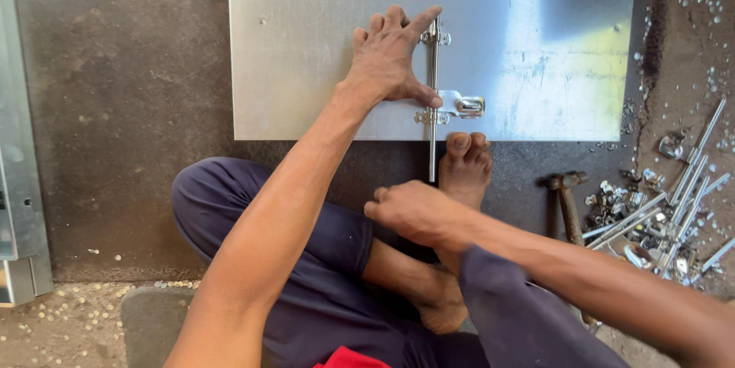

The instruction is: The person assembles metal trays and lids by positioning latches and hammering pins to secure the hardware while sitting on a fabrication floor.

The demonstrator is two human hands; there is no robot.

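A shiny sheet-metal panel point(321, 46) lies flat on the dark floor in front of me. A chrome latch rod point(433, 77) runs down it, with brackets and a hasp plate point(464, 105); its lower end sticks out past the panel's near edge. My left hand point(390, 58) presses flat on the panel, fingers and thumb against the rod and brackets. My right hand point(413, 211) is a closed fist near my foot point(464, 165), just below the rod's end; whether it holds something is hidden. My toes rest on the panel's edge.
A hammer point(568, 203) lies on the floor at the right, beside a heap of chrome rods and latch parts point(666, 215). Small metal bits are scattered at the upper right. Another metal piece point(17, 184) stands at the left edge. My legs are crossed below.
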